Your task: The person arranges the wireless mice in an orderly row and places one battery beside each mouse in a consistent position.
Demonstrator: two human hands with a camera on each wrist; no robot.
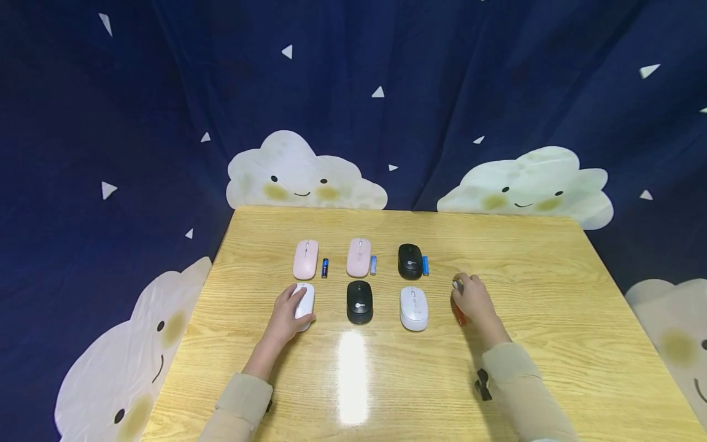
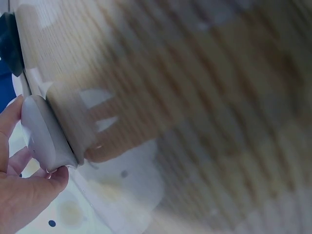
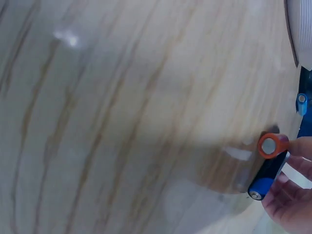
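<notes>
At the near left of the mouse rows, my left hand (image 1: 285, 316) grips a white computer mouse (image 1: 304, 309) by its sides. In the left wrist view that mouse (image 2: 43, 131) sits on the table, thumb at one end and fingers at the other. My right hand (image 1: 472, 299) is right of the mice, pinching a dark battery with a blue end (image 3: 265, 181). An orange battery (image 1: 459, 314) lies just beneath that hand. Its round end (image 3: 269, 146) shows close beside the thumb in the right wrist view; whether they touch, I cannot tell.
Two pink mice (image 1: 305, 259) and a black mouse (image 1: 410, 262) form the far row, with blue batteries (image 1: 324, 268) beside them. Nearer stand another black mouse (image 1: 359, 302) and a second white mouse (image 1: 413, 308). A wooden table (image 1: 420, 380) bears everything, before a dark blue curtain (image 1: 342, 80).
</notes>
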